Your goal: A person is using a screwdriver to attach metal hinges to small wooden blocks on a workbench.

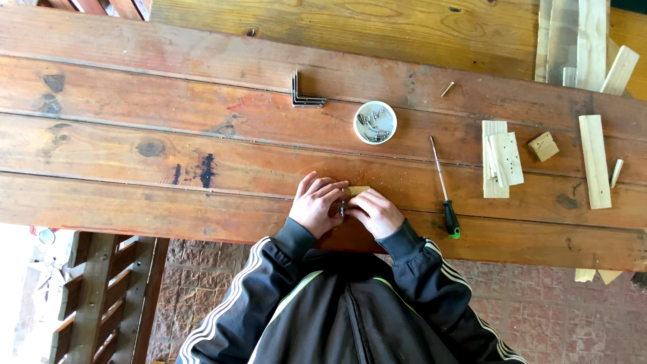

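Between both hands' fingers [335, 191], a small wood piece [358, 191] lies pinched.

plank tabletop [135, 81] w/ stacked metal angle brackets [304, 94], white round cup of screws [375, 122], loose screw [447, 88], green-handled screwdriver [445, 192] just right of centre, wood offcuts [502, 162] and strips [594, 160] at right. brick floor [532, 317] below.

small wood piece [358, 191]: mostly buried under both hands, only a corner pokes out
metal bit [342, 210]: tiny, pinched between the fingers, can't tell what it is
white cup [375, 122]: contents too small to make out
planks [573, 34]: chopped off by the top edge
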